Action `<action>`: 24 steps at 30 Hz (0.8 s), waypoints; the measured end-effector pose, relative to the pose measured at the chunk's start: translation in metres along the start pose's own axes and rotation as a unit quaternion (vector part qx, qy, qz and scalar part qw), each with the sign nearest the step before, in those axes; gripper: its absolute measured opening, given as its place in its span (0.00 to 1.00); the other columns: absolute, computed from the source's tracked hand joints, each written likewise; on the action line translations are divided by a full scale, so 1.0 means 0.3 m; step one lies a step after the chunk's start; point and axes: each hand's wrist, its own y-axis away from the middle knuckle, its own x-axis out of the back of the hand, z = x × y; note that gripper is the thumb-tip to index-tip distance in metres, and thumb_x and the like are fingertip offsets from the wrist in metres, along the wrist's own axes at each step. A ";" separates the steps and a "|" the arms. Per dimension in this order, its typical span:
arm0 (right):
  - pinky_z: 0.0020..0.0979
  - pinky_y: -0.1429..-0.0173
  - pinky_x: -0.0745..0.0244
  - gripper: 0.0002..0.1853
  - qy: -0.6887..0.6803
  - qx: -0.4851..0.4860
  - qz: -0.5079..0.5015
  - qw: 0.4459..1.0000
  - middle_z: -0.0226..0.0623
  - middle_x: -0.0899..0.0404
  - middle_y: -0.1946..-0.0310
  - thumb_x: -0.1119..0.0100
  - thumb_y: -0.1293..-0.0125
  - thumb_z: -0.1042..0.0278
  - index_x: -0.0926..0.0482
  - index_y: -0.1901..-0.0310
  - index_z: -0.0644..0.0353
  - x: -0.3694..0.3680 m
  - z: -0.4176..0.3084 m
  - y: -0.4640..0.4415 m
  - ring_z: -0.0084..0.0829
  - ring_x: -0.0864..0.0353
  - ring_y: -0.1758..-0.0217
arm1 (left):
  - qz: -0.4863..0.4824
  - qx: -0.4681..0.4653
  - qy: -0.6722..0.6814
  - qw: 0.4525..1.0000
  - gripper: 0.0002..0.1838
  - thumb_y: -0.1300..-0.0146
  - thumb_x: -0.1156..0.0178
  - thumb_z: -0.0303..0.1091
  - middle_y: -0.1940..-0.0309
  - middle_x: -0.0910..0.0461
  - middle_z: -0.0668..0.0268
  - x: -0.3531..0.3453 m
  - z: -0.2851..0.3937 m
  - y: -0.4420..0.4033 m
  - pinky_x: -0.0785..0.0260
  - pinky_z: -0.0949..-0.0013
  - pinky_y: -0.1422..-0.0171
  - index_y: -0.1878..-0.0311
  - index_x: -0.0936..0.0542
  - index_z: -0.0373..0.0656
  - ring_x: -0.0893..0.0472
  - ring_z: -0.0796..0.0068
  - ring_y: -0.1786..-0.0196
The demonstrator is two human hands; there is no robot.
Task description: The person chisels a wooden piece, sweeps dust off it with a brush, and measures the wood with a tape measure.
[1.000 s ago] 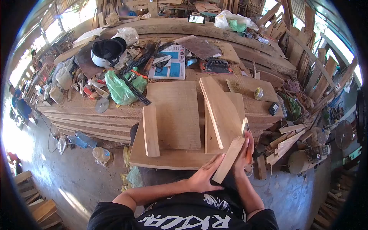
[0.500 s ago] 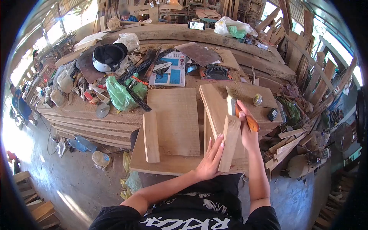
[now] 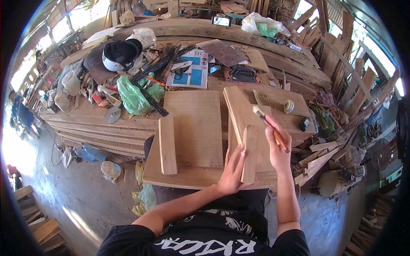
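Observation:
My right hand (image 3: 280,147) is closed around a brush (image 3: 278,137) with an orange-brown handle and pale bristles, which point up and left. The bristles are just beyond the far end of a narrow wooden block (image 3: 250,155). My left hand (image 3: 230,173) grips this block near its close end, fingers along its left side and thumb across the bottom. Behind the block lies a longer wooden board (image 3: 237,106). To the left, a wide flat board (image 3: 194,128) rests with another narrow block (image 3: 167,145) beside it.
Farther back on the stacked timber are a green plastic bag (image 3: 134,96), a cap (image 3: 121,55), a printed sheet (image 3: 190,70), a round tin (image 3: 288,106) and a tape measure (image 3: 304,124). A phone (image 3: 221,21) stands at the back. Wood scraps lie right.
My right hand has tilted the brush, its bristles now leaning left and its handle lower right. The block is turned slightly more upright, with my left hand lower on it. The view has shifted slightly.

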 end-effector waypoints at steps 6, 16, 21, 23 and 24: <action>0.42 0.33 0.23 0.23 0.179 0.137 -0.070 0.972 0.49 0.14 0.44 0.26 0.36 0.72 0.16 0.40 0.64 0.000 -0.135 0.035 0.50 0.17 0.37 | -0.009 0.008 -0.038 0.999 0.70 0.44 0.21 0.58 0.18 0.50 0.33 -0.007 -0.015 0.016 0.60 0.26 0.17 0.15 0.58 0.31 0.46 0.35 0.15; 0.39 0.44 0.21 0.18 0.147 -0.005 -0.303 0.942 0.38 0.10 0.54 0.23 0.39 0.73 0.11 0.46 0.59 0.082 -0.286 0.211 0.38 0.16 0.51 | -0.025 0.015 0.009 1.000 0.65 0.46 0.22 0.45 0.16 0.55 0.37 -0.020 -0.041 0.021 0.60 0.32 0.14 0.15 0.54 0.33 0.53 0.36 0.13; 0.35 0.45 0.21 0.19 0.086 -0.108 -0.336 0.931 0.38 0.09 0.57 0.28 0.33 0.73 0.13 0.41 0.62 0.112 -0.283 0.251 0.36 0.14 0.57 | -0.022 -0.002 0.018 1.000 0.62 0.44 0.24 0.42 0.17 0.54 0.33 -0.003 -0.019 0.005 0.57 0.31 0.15 0.15 0.54 0.32 0.51 0.29 0.15; 0.33 0.49 0.20 0.18 0.092 -0.131 -0.328 0.931 0.38 0.09 0.57 0.30 0.32 0.72 0.14 0.41 0.62 0.117 -0.264 0.271 0.33 0.13 0.60 | -0.019 -0.016 0.019 1.000 0.63 0.45 0.24 0.41 0.18 0.53 0.32 0.009 -0.007 -0.005 0.57 0.30 0.15 0.16 0.54 0.31 0.50 0.27 0.16; 0.32 0.50 0.19 0.18 0.094 -0.143 -0.323 0.931 0.38 0.09 0.58 0.30 0.31 0.72 0.14 0.40 0.63 0.119 -0.254 0.276 0.31 0.13 0.62 | -0.022 -0.020 0.013 0.999 0.63 0.46 0.24 0.41 0.18 0.53 0.32 0.014 -0.006 -0.006 0.57 0.30 0.15 0.16 0.54 0.30 0.50 0.27 0.16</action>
